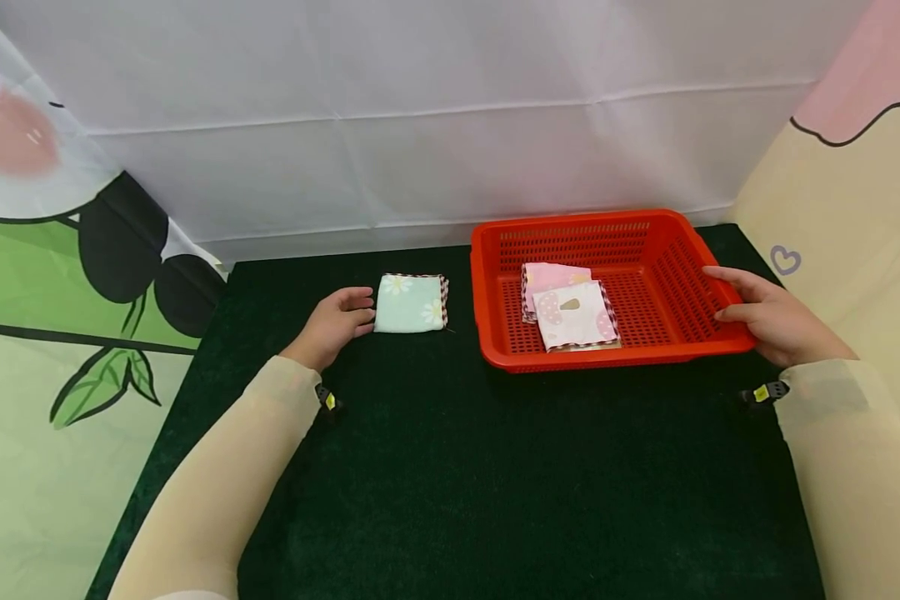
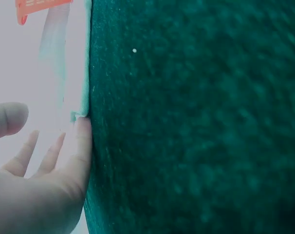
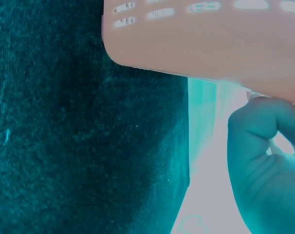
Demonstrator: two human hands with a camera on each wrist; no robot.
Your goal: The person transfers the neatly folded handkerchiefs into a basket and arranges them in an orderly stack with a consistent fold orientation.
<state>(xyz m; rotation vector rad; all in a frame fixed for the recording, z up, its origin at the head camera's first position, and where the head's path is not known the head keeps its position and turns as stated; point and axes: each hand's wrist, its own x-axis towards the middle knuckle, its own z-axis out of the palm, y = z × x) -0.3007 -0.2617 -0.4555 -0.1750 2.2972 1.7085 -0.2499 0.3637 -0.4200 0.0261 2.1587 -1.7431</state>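
A folded mint-green cloth (image 1: 408, 303) with white daisies and a checked edge lies flat on the dark green tabletop. My left hand (image 1: 334, 323) is at its left edge, fingers extended and thumb apart. In the left wrist view a fingertip of the left hand (image 2: 55, 170) meets the cloth's corner (image 2: 82, 97). To the right, my right hand (image 1: 767, 315) grips the right rim of a red plastic basket (image 1: 690, 292). The right wrist view shows bent fingers of the right hand (image 3: 264, 141) against the basket's side (image 3: 162, 44). Inside lie a white folded cloth (image 1: 576, 315) and, partly under it, a pink one (image 1: 551, 277).
The dark green tabletop (image 1: 495, 483) reaches back to a white hanging sheet (image 1: 420, 167). Printed sheets stand at both sides, a green and white one (image 1: 82, 350) on the left and a cream and pink one (image 1: 855, 208) on the right.
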